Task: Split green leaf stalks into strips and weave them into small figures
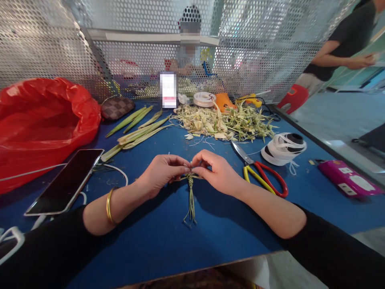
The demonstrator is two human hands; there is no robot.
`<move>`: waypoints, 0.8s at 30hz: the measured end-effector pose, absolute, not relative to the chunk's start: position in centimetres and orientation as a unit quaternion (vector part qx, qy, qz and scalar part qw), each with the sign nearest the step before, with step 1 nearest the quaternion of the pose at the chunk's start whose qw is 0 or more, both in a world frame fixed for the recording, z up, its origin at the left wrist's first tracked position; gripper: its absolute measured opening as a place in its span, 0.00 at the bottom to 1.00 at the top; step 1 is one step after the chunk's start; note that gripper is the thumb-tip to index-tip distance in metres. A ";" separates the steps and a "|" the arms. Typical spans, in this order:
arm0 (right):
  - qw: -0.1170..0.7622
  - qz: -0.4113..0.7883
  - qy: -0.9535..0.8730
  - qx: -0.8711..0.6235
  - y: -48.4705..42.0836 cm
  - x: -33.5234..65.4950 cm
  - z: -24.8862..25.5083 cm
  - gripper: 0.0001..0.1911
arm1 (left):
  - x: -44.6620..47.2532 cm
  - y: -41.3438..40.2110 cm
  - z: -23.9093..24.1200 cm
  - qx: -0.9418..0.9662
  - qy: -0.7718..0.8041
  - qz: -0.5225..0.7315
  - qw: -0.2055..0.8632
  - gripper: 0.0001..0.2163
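A small braid of green plant strips (190, 190) hangs over the blue table toward me, its loose ends spread at the bottom. At its top, my left hand (165, 172) pinches the strands between thumb and forefinger. My right hand (215, 170) is closed on the same top end, fingertips almost meeting those of the left. The exact strand in each pinch is partly hidden by the fingers. Right of my right hand lie scissors (261, 176) with one red and one yellow handle, blades partly open. A spool of white ribbon (282, 149) stands beyond them.
Leaf scraps (222, 120) are heaped at the back, with long green stalks (141, 134) to their left. A red plastic bag (45, 124) and a phone (66, 182) with white cables occupy the left. A purple packet (349, 178) lies right. Perforated metal panels (135, 24) close the back.
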State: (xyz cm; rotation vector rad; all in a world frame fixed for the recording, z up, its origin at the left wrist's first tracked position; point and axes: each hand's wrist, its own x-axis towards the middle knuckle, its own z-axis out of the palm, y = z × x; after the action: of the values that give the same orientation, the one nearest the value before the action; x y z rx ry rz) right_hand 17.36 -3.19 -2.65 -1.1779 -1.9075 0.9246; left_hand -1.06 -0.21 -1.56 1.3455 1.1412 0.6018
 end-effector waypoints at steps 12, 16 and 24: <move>0.327 0.388 -0.725 -0.466 -3.0 17.1 -3.4 0.12 | -1.5 -0.5 -1.8 0.819 0.423 0.266 0.283 0.07; 0.327 0.351 -0.740 -0.472 -2.9 17.1 -3.6 0.12 | -1.9 -0.6 -2.4 0.881 0.358 0.279 0.133 0.09; 0.343 0.360 -0.738 -0.457 -3.2 16.8 -3.6 0.12 | -2.0 -0.6 -2.6 0.925 0.251 0.265 -0.103 0.09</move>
State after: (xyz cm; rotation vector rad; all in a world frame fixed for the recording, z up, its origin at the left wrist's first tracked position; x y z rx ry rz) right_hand 16.79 -3.16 -3.60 -1.1876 -1.9178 0.9357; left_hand -1.96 -0.56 -2.63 3.1146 0.8448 0.8923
